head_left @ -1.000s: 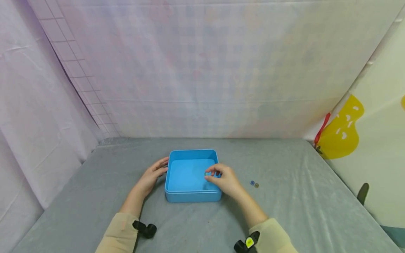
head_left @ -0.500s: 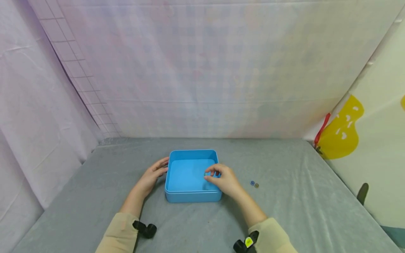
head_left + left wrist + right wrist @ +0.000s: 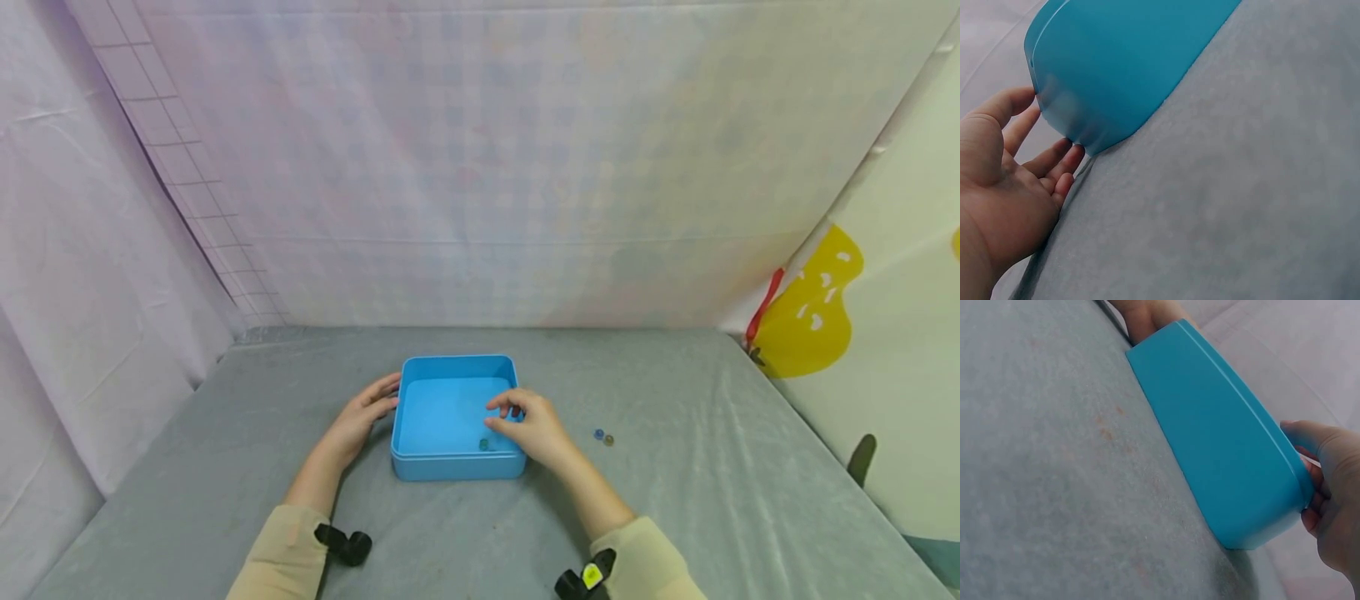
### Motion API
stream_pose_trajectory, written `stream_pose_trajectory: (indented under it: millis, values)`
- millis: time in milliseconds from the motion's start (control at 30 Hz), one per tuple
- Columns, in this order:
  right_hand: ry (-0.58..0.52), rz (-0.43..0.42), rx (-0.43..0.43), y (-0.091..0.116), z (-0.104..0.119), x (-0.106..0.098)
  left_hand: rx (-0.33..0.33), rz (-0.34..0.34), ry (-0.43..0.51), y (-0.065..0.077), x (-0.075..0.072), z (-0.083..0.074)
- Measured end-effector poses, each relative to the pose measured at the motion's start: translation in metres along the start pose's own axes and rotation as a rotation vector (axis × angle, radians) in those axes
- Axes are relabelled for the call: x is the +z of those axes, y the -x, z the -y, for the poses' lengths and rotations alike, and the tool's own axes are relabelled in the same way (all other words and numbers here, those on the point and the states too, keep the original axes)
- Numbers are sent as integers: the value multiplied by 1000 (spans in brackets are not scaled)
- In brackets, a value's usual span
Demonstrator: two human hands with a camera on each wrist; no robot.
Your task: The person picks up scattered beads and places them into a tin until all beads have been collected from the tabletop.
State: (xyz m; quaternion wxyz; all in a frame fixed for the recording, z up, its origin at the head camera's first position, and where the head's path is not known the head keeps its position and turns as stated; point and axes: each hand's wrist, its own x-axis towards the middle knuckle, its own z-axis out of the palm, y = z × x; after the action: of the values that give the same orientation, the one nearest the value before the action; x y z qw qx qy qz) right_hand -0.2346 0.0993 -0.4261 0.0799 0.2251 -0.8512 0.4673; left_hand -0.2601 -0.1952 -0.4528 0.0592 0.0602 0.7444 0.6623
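A square light-blue box without a lid stands on the grey cloth. Against its left wall rest the fingertips of my left hand, spread and fairly straight; the left wrist view shows this hand at the box corner. Over the right rim reaches my right hand, thumb and forefinger apart with nothing between them. Inside the box, near the front wall, lies a small green marble. In the right wrist view the box wall hides the inside from sight.
Right of the box, a blue marble and a brownish marble lie side by side on the grey cloth. A pale curtain hangs behind, and another with a yellow print borders the right side.
The green marble has left my right fingertips and now lies on the box floor below them. My left hand and the box have stayed in place.
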Motion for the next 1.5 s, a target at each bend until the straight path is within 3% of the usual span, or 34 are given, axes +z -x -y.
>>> stream_pose_trajectory:
  millis: [433,767,1033,1500]
  values:
    - [0,-6,-43,6,5,-9,1,-15,-11,0,1,1]
    - [2,-19,-27,15,5,-20,-3,-9,-6,0,1,1]
    - [16,-48,35,20,3,-33,-1,-4,-8,0,0,0]
    - [43,-112,-1,28,-8,-51,-1,-4,-10,1,1,-1]
